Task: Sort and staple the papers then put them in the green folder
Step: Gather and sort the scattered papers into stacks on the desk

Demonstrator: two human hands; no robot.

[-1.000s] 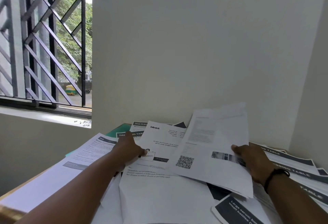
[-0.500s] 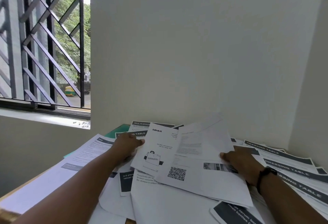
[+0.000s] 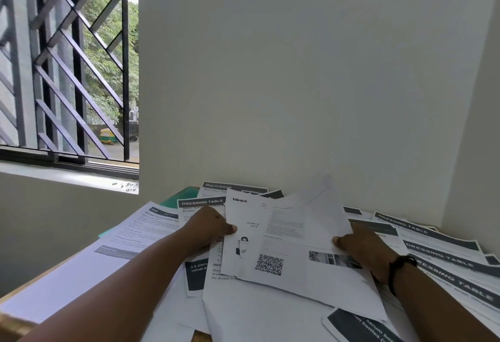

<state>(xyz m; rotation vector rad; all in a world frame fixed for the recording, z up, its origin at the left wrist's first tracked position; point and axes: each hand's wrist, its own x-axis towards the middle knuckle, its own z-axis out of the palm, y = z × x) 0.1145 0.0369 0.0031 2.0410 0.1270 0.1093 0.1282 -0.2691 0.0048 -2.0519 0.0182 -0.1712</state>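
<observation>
Both hands are on loose sheets in the lower middle of the frame. The left hand (image 3: 209, 226) pinches the left edge of the blinkit sheet (image 3: 243, 233), thumb on top; the right hand (image 3: 362, 249) has its grip on the right side of the QR-code sheet (image 3: 303, 268), thumb pressed on the printed face and fingers tucked under. The two sheets overlap — the QR-code sheet lies over the right part of the blinkit sheet, and its far end curls upward toward the wall.

The relation that matters is where the green folder (image 3: 180, 198) lies from these grips: it sits up and to the left, at the far left of the worktop (image 3: 32, 285), only a sliver of it showing between the "DRESSING TABLE" sheet (image 3: 201, 203) and the wide sheet at lower left. It is close beyond the left hand and well apart from the right, so the left hand looks better placed to reach it. The held sheets run with their long axis from near edge toward the wall, roughly square to each other, so squaring them up seems a small matter.

More "DRESSING TABLE" pages (image 3: 443, 255) fan out at the right of the frame. No stapler shows anywhere — sorting seems far from done.
</observation>
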